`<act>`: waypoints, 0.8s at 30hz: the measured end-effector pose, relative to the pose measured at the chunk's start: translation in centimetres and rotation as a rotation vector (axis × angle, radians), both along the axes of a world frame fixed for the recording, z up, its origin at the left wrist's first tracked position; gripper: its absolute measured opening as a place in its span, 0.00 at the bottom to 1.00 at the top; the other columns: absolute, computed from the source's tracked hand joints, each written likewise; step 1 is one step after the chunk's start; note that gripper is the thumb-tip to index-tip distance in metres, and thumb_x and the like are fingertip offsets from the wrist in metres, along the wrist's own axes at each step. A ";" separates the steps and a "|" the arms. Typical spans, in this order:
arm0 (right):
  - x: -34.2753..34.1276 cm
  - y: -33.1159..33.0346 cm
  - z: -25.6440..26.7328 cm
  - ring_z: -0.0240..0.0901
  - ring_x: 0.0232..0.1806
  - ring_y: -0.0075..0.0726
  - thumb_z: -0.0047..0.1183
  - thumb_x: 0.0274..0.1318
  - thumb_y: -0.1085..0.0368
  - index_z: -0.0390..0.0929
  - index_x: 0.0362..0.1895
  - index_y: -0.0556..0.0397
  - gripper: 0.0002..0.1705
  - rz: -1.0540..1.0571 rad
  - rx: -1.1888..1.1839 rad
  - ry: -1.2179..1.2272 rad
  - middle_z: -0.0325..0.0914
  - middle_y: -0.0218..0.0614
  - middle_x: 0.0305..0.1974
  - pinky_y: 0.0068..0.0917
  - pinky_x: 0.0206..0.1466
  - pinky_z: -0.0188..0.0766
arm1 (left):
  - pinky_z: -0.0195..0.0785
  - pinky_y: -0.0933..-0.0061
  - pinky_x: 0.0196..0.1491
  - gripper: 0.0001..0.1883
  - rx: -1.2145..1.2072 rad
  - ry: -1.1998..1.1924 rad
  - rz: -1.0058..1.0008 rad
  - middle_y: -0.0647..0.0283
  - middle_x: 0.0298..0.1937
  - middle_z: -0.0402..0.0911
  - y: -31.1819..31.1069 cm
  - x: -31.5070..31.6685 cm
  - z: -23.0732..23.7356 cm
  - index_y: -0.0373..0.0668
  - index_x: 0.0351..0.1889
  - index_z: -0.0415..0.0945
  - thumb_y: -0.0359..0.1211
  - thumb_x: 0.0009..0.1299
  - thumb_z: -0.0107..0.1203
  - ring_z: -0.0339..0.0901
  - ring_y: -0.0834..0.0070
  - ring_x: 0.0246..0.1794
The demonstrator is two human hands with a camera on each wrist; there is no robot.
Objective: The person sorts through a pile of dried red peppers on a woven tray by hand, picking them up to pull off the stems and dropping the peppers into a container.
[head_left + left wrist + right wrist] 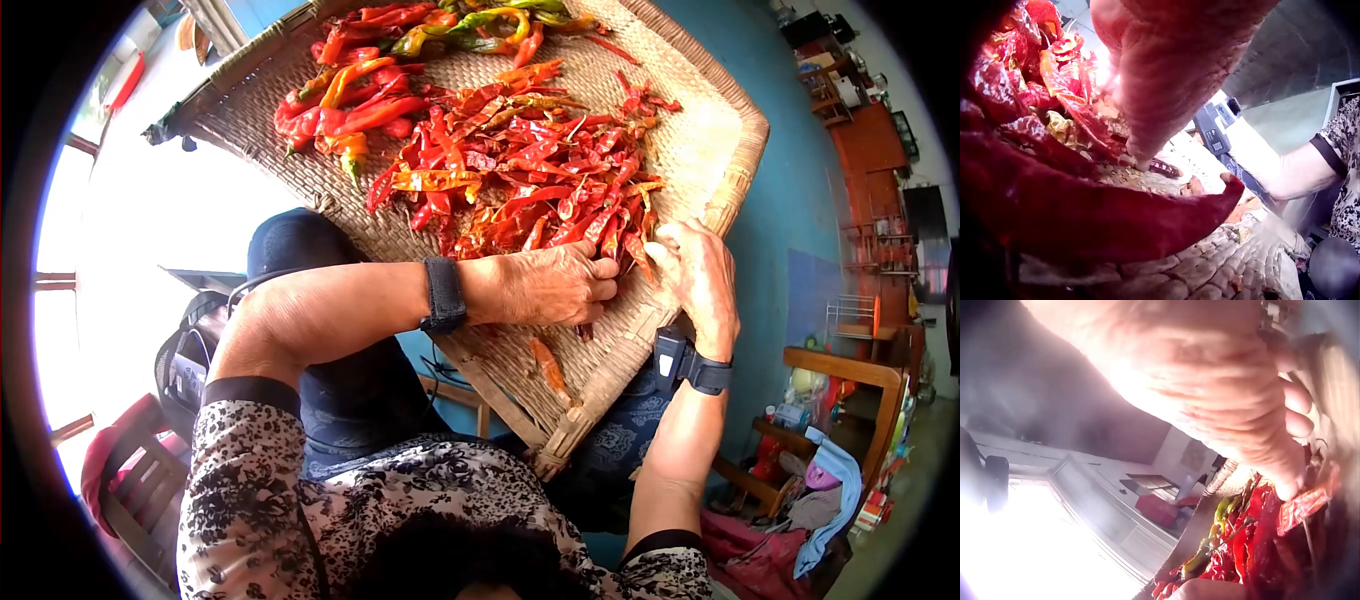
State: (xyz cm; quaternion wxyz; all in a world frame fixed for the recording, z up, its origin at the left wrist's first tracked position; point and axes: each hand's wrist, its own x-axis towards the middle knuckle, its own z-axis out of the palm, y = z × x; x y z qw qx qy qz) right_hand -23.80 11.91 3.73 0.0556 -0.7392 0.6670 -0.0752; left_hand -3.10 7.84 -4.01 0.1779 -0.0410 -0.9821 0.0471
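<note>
My left hand [560,285] reaches across the front of the pile of dried red chili peppers [540,170], its fingers curled. A dark red chili pepper [585,330] pokes out under those fingers; in the left wrist view a glossy dark chili pepper [1110,215] crosses the foreground below the left hand [1179,62]. Close to the left fingertips, my right hand [695,275] has its thumb and fingers bent at the pile's edge. It pinches a wrinkled dried chili pepper [1310,500] in the right wrist view.
The woven tray [690,150] with a raised rim tilts over the lap. Fresher red peppers [350,105] and green ones [480,30] lie at its far side. A single dried pepper [547,368] rests near the front corner. A wooden chair [140,480] stands at left.
</note>
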 end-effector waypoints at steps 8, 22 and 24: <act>1.3 -0.2 -0.3 0.74 0.29 0.58 0.59 0.52 0.60 0.78 0.26 0.56 0.12 -0.041 0.090 -0.220 0.76 0.50 0.23 0.45 0.32 0.68 | 0.66 0.71 0.47 0.06 0.149 0.109 -0.033 0.69 0.35 0.70 -0.8 0.5 0.0 0.49 0.27 0.73 0.39 0.60 0.49 0.68 0.72 0.46; 3.3 -0.8 -0.4 0.74 0.26 0.51 0.52 0.53 0.75 0.74 0.37 0.58 0.05 -0.006 -0.080 -0.433 0.75 0.47 0.25 0.35 0.31 0.70 | 0.72 0.61 0.37 0.10 0.550 0.238 0.363 0.57 0.31 0.75 -3.7 2.8 4.2 0.40 0.35 0.71 0.31 0.57 0.57 0.76 0.57 0.35; 3.3 -0.9 -0.4 0.76 0.30 0.53 0.53 0.52 0.76 0.74 0.39 0.58 0.09 -0.039 0.069 -0.396 0.77 0.48 0.29 0.38 0.34 0.71 | 0.72 0.59 0.36 0.11 0.663 0.241 0.437 0.55 0.32 0.75 -3.7 2.9 4.4 0.39 0.37 0.71 0.31 0.58 0.56 0.77 0.55 0.35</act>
